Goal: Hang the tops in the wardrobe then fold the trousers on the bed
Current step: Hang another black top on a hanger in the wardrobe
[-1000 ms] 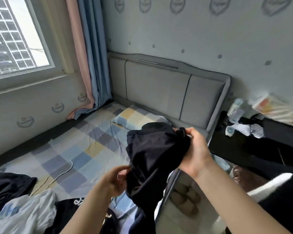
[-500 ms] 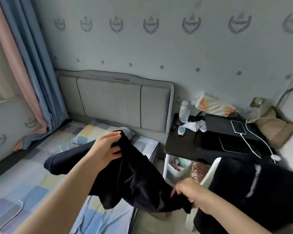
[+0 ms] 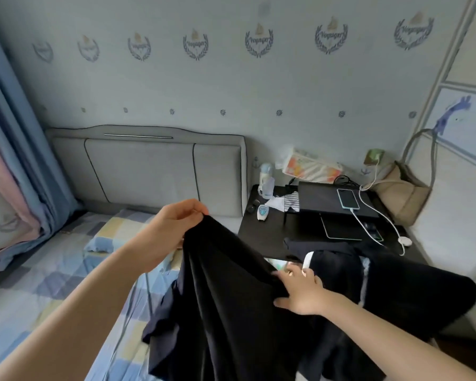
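I held the black garment (image 3: 226, 303) up in front of me, over the near edge of the bed (image 3: 47, 273). My left hand (image 3: 173, 229) was the higher one, fingers curled and pinching the top corner of the cloth just in front of the grey headboard (image 3: 149, 166). My right hand (image 3: 300, 291) sat lower and to the right, fingers bent and gripping a fold partway down the same edge, with the dark worktop (image 3: 261, 232) just beyond it. Between the two hands the cloth ran as a slanted edge, high on the left and low on the right, and the rest hung straight down out of view. I could not tell whether it was a top or trousers. I judged the next move turned on that slant: my right hand would have to come up level with my left so the edge lay flat and the piece could hang true.
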Available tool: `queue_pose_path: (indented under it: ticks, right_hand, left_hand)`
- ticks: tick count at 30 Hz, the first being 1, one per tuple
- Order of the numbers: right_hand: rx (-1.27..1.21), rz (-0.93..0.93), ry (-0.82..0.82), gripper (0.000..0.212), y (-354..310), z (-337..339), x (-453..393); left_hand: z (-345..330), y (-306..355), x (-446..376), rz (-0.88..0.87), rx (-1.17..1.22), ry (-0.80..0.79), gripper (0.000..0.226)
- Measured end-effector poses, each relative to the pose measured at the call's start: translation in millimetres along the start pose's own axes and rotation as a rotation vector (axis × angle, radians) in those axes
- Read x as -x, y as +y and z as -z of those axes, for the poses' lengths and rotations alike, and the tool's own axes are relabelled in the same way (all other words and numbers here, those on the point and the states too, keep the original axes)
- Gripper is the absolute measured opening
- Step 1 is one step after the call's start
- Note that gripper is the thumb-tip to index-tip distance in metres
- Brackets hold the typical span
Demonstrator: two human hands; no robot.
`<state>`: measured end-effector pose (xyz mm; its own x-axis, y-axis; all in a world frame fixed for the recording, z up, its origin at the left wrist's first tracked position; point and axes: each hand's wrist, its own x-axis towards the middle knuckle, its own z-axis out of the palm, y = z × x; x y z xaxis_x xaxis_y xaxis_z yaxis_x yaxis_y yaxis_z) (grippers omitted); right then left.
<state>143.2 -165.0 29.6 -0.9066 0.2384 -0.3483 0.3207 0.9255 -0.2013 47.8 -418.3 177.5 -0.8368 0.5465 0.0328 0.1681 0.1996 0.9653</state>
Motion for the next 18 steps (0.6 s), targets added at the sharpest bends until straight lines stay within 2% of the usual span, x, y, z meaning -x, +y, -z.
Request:
queue_pose_path:
  ticks: [3,7,11,14,18]
  right_hand:
    - [-0.049,-0.076,0.026,0.037,20.5,-1.5,1.9]
    - [-0.460,-0.098,0.124,0.011,48.9,18.7,10.7]
    - [-0.766,-0.179,0.285,0.014,67.6,46.6,21.6]
    - [-0.909,0.011,0.366,0.009,64.9,72.0,37.4]
    - [-0.910,0.379,0.387,0.015,48.1,115.0,74.4]
  left_hand:
    - [-6.4,4.6,-3.1,-0.001,0.036,-0.001,0.021]
    - [-11.0,-0.2,-8.8,0.088,0.052,0.042,0.024]
    - [-22.0,-9.9,-9.9,0.147,-0.052,0.021,0.030]
    - [-37.4,-18.7,-13.0,0.231,-0.229,-0.069,0.029]
    - [-59.6,-19.5,-15.2,0.379,-0.553,-0.418,0.020]
